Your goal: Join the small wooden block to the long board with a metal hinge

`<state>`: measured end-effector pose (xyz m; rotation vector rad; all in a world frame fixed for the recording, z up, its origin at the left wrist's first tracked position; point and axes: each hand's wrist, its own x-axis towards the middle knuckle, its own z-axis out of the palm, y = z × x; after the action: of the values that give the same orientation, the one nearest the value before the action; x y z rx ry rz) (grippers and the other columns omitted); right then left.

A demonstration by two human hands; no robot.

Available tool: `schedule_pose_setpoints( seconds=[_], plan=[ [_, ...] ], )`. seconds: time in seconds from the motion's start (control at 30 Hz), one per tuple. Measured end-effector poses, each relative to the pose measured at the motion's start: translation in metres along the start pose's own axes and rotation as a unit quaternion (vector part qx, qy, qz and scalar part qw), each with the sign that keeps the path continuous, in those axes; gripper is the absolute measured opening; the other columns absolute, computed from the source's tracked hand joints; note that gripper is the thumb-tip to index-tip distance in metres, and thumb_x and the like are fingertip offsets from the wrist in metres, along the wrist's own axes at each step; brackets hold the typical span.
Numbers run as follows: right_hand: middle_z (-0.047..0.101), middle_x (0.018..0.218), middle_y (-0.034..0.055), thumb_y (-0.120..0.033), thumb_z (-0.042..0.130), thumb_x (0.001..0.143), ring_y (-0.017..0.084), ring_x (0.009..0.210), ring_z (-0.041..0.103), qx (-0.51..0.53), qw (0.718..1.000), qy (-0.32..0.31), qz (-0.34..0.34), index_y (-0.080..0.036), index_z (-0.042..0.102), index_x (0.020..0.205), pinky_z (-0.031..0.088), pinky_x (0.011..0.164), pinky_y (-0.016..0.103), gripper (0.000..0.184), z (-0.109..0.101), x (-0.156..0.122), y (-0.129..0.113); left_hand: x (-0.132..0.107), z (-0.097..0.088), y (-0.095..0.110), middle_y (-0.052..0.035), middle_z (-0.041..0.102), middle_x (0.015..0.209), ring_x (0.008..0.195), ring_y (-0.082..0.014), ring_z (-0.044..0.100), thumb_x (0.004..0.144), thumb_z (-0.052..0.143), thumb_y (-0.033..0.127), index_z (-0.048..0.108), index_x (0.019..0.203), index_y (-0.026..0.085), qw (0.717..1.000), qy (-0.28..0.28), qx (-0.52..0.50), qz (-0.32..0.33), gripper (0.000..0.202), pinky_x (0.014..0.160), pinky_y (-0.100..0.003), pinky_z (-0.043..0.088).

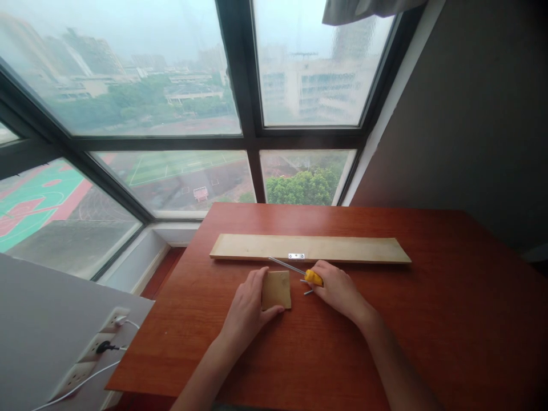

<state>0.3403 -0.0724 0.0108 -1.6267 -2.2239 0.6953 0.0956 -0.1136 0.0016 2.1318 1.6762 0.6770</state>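
Note:
My left hand (252, 299) grips a small square piece of wood (276, 290) by its left side, thumb along the near edge and fingers at the far edge. In my right hand (338, 288) is a screwdriver with a yellow handle (314, 278); its long metal shaft (286, 266) points left, the tip just beyond the wood piece. Small metal pins or screws (308, 293) lie beside my right fingers, partly hidden by them. Behind both hands a long pale board (342, 250) lies across the table, with a small metal plate (296, 256) at its near edge.
The reddish-brown wooden table (449, 319) stands against a large window with dark frames (252, 140). At lower left, a white partition (38, 308) carries power sockets (92, 347) with plugs and cables. A grey wall (462, 125) rises on the right.

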Motion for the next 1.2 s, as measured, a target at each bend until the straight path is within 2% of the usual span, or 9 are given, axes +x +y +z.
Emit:
schedule_pose_setpoints(
  seconds=[0.13, 0.3, 0.43, 0.5, 0.6, 0.67, 0.97, 1.07, 1.2],
  plan=[
    [0.069, 0.087, 0.0014, -0.030, 0.055, 0.084, 0.017, 0.076, 0.062, 0.034, 0.999, 0.025, 0.009, -0.022, 0.064, 0.084, 0.040, 0.066, 0.025, 0.011, -0.002, 0.004, 0.005, 0.005, 0.001, 0.009, -0.0107, 0.050, 0.134, 0.117, -0.0293, 0.057, 0.073, 0.072, 0.024, 0.035, 0.140, 0.026, 0.999, 0.006, -0.015, -0.034, 0.077, 0.093, -0.043, 0.051],
    [0.069, 0.074, 0.0023, -0.034, 0.052, 0.085, 0.017, 0.066, 0.060, 0.036, 0.995, 0.085, 0.048, -0.021, 0.064, 0.079, 0.039, 0.061, 0.025, 0.019, 0.003, 0.011, 0.010, 0.011, 0.006, 0.013, -0.0079, 0.051, 0.132, 0.113, -0.0240, 0.058, 0.079, 0.063, 0.020, 0.031, 0.143, 0.030, 0.995, 0.018, -0.088, -0.040, 0.073, 0.089, -0.037, 0.053],
    [0.068, 0.071, 0.0034, -0.034, 0.052, 0.084, 0.017, 0.062, 0.058, 0.009, 0.988, 0.136, 0.073, -0.021, 0.064, 0.076, 0.035, 0.059, 0.026, 0.019, 0.010, 0.013, 0.010, 0.014, 0.011, 0.011, -0.0058, 0.060, 0.110, 0.087, -0.0164, 0.063, 0.083, 0.059, 0.024, 0.026, 0.146, 0.025, 0.971, 0.020, -0.229, -0.068, 0.072, 0.075, -0.029, 0.054],
    [0.068, 0.070, 0.0036, -0.033, 0.053, 0.083, 0.017, 0.062, 0.057, -0.005, 0.985, 0.154, 0.080, -0.022, 0.063, 0.074, 0.032, 0.058, 0.026, 0.018, 0.013, 0.013, 0.009, 0.015, 0.011, 0.009, -0.0043, 0.063, 0.100, 0.082, -0.0159, 0.063, 0.083, 0.059, 0.026, 0.030, 0.145, 0.021, 0.958, 0.031, -0.272, -0.082, 0.069, 0.074, -0.029, 0.052],
    [0.069, 0.072, 0.0045, -0.031, 0.054, 0.082, 0.017, 0.063, 0.058, -0.022, 0.980, 0.175, 0.090, -0.021, 0.063, 0.073, 0.028, 0.057, 0.027, 0.016, 0.018, 0.014, 0.010, 0.016, 0.009, 0.006, -0.0071, 0.066, 0.101, 0.090, -0.0197, 0.063, 0.083, 0.060, 0.028, 0.054, 0.128, 0.017, 0.957, 0.027, -0.275, -0.088, 0.046, 0.081, -0.031, 0.050],
    [0.069, 0.073, 0.0044, -0.031, 0.055, 0.082, 0.017, 0.064, 0.058, -0.029, 0.979, 0.182, 0.092, -0.022, 0.063, 0.074, 0.027, 0.057, 0.027, 0.015, 0.022, 0.015, 0.010, 0.016, 0.006, 0.004, -0.0083, 0.068, 0.105, 0.094, -0.0217, 0.063, 0.083, 0.060, 0.030, 0.064, 0.113, 0.017, 0.959, 0.013, -0.271, -0.086, 0.033, 0.083, -0.032, 0.049],
    [0.069, 0.070, 0.0023, -0.032, 0.054, 0.084, 0.016, 0.064, 0.058, -0.019, 0.980, 0.185, 0.073, -0.021, 0.062, 0.071, 0.028, 0.057, 0.026, 0.018, 0.023, 0.017, 0.011, 0.016, 0.002, 0.000, -0.0052, 0.070, 0.092, 0.085, -0.0219, 0.064, 0.082, 0.060, 0.032, 0.061, 0.099, 0.017, 0.941, 0.007, -0.317, -0.122, 0.023, 0.074, -0.029, 0.047],
    [0.068, 0.068, 0.0012, -0.033, 0.054, 0.084, 0.014, 0.062, 0.057, -0.012, 0.980, 0.186, 0.068, -0.021, 0.063, 0.070, 0.028, 0.056, 0.025, 0.020, 0.022, 0.017, 0.011, 0.018, 0.001, 0.001, -0.0057, 0.069, 0.090, 0.085, -0.0223, 0.064, 0.081, 0.061, 0.033, 0.057, 0.098, 0.017, 0.915, -0.018, -0.376, -0.144, 0.023, 0.071, -0.029, 0.048],
    [0.067, 0.068, 0.0012, -0.031, 0.054, 0.083, 0.014, 0.060, 0.056, -0.015, 0.978, 0.196, 0.071, -0.022, 0.063, 0.070, 0.028, 0.056, 0.025, 0.018, 0.022, 0.017, 0.010, 0.020, 0.001, 0.004, -0.0077, 0.069, 0.094, 0.086, -0.0225, 0.065, 0.077, 0.065, 0.035, 0.053, 0.103, 0.017, 0.858, -0.049, -0.473, -0.195, 0.034, 0.070, -0.029, 0.050]
  ],
)
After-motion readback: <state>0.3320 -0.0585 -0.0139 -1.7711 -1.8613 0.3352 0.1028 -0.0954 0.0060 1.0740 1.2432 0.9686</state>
